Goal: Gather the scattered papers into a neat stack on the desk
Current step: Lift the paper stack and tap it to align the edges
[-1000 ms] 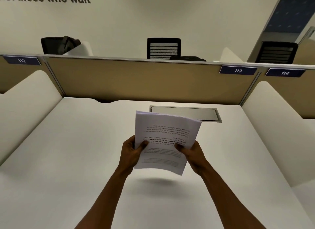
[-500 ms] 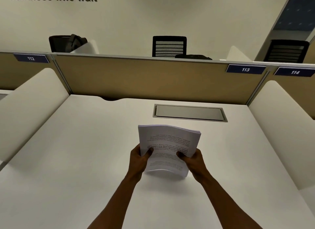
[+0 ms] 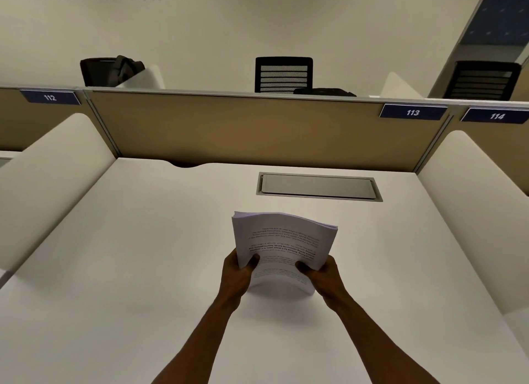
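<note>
A stack of white printed papers stands almost upright in the middle of the white desk, its lower edge resting on or just above the desk top. The sheets bow outward and the print is upside down to me. My left hand grips the stack's left side, thumb on the front sheet. My right hand grips its right side the same way. No loose sheets lie elsewhere on the desk.
A grey cable hatch is set into the desk behind the papers. A tan partition closes the back, and white curved dividers rise on the left and right. Black chairs stand beyond the partition.
Both hands have lowered the stack from mid-air to the desk surface. The stack now stands more upright, with its bottom edge bowed.
</note>
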Demonstrator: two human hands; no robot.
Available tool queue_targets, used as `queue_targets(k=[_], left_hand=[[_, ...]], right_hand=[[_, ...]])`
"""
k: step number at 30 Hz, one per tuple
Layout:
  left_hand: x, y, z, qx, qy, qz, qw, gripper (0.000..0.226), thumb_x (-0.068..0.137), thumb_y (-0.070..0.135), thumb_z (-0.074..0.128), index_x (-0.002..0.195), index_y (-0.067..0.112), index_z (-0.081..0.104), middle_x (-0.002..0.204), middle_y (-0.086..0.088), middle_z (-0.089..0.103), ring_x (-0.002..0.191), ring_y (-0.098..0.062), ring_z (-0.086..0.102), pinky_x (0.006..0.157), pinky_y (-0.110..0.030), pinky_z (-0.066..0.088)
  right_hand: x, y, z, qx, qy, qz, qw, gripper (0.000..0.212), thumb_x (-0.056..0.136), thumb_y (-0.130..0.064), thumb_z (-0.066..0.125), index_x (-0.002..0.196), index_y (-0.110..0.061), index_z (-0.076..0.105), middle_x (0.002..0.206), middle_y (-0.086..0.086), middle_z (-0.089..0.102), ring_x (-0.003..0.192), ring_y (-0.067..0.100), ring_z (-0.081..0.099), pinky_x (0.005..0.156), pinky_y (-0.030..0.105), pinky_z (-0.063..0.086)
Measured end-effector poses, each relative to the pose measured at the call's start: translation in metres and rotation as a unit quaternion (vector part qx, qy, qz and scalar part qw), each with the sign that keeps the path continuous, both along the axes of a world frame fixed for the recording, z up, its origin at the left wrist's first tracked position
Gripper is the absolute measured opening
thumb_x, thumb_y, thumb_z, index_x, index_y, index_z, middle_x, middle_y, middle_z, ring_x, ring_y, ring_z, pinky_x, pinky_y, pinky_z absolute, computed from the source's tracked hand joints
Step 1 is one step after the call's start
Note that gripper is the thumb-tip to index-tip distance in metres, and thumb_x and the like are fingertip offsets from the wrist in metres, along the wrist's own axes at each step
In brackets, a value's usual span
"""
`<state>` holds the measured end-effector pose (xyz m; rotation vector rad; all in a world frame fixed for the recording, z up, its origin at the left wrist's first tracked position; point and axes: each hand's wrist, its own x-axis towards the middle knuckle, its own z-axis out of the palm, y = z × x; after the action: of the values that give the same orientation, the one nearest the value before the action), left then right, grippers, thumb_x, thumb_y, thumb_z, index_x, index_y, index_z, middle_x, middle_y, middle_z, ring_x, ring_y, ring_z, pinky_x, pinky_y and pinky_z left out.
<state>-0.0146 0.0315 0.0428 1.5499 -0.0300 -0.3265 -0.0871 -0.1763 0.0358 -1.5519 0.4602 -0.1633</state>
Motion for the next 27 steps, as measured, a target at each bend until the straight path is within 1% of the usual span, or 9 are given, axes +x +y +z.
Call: queue_targets(k=[4,9,12,14,16,18,21,23,27], left_hand=[[0.003,0.002,-0.001,0.022,-0.01,-0.011,1.0,0.027,0.091,0.02,0.069,0.118,0.023,0.066,0.113,-0.001,0.074,0.108,-0.028,0.068,0.092,-0.047,0.06],[0.014,0.015,0.023,0.068,-0.114,0.052,0.99,0.043,0.088,0.017,0.075,0.126,0.03,0.059,0.118,0.009,0.068,0.111,-0.022,0.066,0.076,-0.02,0.057],[0.032,0.024,0.057,0.171,-0.254,0.112,0.946,0.087,0.08,0.025,0.083,0.153,0.024,0.034,0.149,0.001,0.047,0.131,-0.015,0.05,0.101,-0.027,0.046],[0.045,0.026,0.086,0.236,-0.344,0.061,0.907,0.093,0.08,0.041,0.08,0.156,0.026,0.028,0.159,0.005,0.035,0.147,-0.011,0.032,0.115,-0.021,0.028],[0.056,0.023,0.114,0.293,-0.396,-0.021,0.87,0.09,0.079,0.049,0.076,0.154,0.029,0.032,0.159,0.006,0.038,0.15,-0.013,0.026,0.116,-0.023,0.022],[0.068,0.02,0.136,0.303,-0.392,-0.098,0.863,0.082,0.078,0.042,0.079,0.15,0.029,0.041,0.145,0.003,0.057,0.137,-0.017,0.048,0.111,-0.03,0.039],[0.078,0.018,0.15,0.27,-0.309,-0.195,0.891,0.047,0.08,0.029,0.078,0.126,0.027,0.067,0.11,0.005,0.076,0.099,-0.015,0.071,0.083,-0.035,0.056],[0.078,0.018,0.146,0.259,-0.288,-0.206,0.899,0.026,0.083,0.029,0.073,0.108,0.022,0.076,0.097,0.005,0.078,0.084,-0.012,0.07,0.072,-0.033,0.055],[0.073,0.021,0.131,0.24,-0.256,-0.165,0.922,0.024,0.079,0.04,0.068,0.085,0.019,0.078,0.079,0.004,0.075,0.068,-0.009,0.067,0.062,-0.021,0.049]], right_hand=[[0.001,-0.003,-0.001,-0.058,0.02,-0.006,0.998,0.03,0.081,-0.011,0.078,0.109,-0.017,0.07,0.106,0.001,0.073,0.099,0.022,0.068,0.082,0.04,0.061],[0.004,-0.018,0.022,-0.155,-0.006,0.035,0.987,0.024,0.081,-0.019,0.079,0.104,-0.022,0.07,0.097,-0.005,0.074,0.086,0.007,0.07,0.063,0.013,0.054],[0.009,-0.03,0.041,-0.242,-0.011,0.067,0.968,0.024,0.082,-0.016,0.077,0.105,-0.014,0.073,0.096,0.0,0.075,0.082,0.01,0.07,0.066,0.014,0.053],[0.015,-0.035,0.055,-0.282,-0.018,0.094,0.955,0.019,0.083,-0.014,0.076,0.102,-0.017,0.074,0.095,0.0,0.075,0.079,0.01,0.07,0.068,0.019,0.055],[0.02,-0.036,0.07,-0.313,-0.031,0.127,0.941,0.019,0.083,-0.015,0.074,0.101,-0.023,0.074,0.093,-0.006,0.072,0.076,0.0,0.066,0.065,0.01,0.05],[0.027,-0.035,0.083,-0.36,-0.039,0.156,0.919,0.021,0.084,-0.019,0.072,0.105,-0.022,0.075,0.092,-0.012,0.069,0.072,-0.002,0.063,0.062,0.006,0.046],[0.035,-0.034,0.104,-0.374,-0.038,0.177,0.91,0.023,0.085,-0.023,0.071,0.107,-0.023,0.074,0.091,-0.013,0.068,0.072,0.002,0.063,0.064,0.011,0.044],[0.037,-0.033,0.114,-0.373,-0.045,0.192,0.907,0.021,0.084,-0.023,0.071,0.105,-0.024,0.075,0.093,-0.01,0.071,0.076,0.007,0.065,0.066,0.016,0.047],[0.035,-0.046,0.132,-0.361,-0.014,0.251,0.898,0.023,0.08,-0.028,0.076,0.103,-0.026,0.075,0.101,-0.003,0.076,0.085,0.015,0.07,0.071,0.024,0.052]])
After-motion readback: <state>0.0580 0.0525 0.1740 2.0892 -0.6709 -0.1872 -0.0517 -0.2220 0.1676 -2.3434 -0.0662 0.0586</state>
